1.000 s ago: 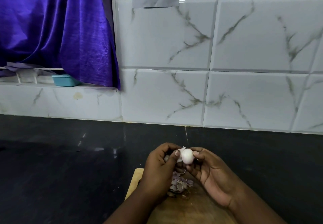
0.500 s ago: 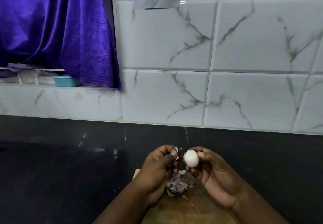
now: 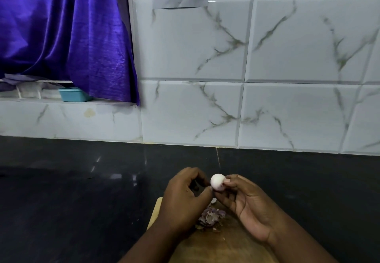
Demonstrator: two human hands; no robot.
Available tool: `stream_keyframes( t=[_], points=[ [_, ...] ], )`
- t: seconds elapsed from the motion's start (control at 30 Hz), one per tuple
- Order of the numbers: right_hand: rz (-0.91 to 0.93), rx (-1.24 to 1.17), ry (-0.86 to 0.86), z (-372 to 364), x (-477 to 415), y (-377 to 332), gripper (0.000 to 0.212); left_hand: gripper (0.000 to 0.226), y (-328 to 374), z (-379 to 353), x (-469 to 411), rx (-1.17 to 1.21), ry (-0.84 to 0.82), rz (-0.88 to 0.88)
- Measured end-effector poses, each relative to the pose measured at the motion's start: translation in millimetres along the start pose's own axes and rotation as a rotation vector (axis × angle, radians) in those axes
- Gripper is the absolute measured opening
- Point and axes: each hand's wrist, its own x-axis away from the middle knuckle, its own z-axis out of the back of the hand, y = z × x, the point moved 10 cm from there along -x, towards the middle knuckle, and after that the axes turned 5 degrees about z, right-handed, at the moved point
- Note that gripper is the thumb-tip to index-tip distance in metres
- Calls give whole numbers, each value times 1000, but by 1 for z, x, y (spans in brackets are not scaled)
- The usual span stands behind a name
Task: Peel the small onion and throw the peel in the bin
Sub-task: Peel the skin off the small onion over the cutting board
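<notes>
We hold the onion point(image 3: 218, 182) above the far end of the board point(image 3: 224, 244), our right hand point(image 3: 249, 207) with its grip clamped on it between thumb and fingers. Our left hand point(image 3: 185, 199) curls beside the onion, fingertips together at its side. The peel point(image 3: 210, 217) lies heaped on the board below the onion. The board sits on the counter point(image 3: 72, 190).
</notes>
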Motion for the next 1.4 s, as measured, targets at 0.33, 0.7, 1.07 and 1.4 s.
stream_keyframes(
  t=[0.33,0.7,1.07,1.4],
  points=[
    [-2,31,9,0,2,1,30,27,26,4,9,-128,77,-266],
    [56,158,-11,2,-1,-2,40,26,15,2,4,-63,68,-184],
    [401,537,74,-4,9,-28,37,20,-14,-15,-2,298,-72,107],
    [537,637,99,-10,9,-33,42,8,-19,-19,-5,514,-166,191]
  ],
)
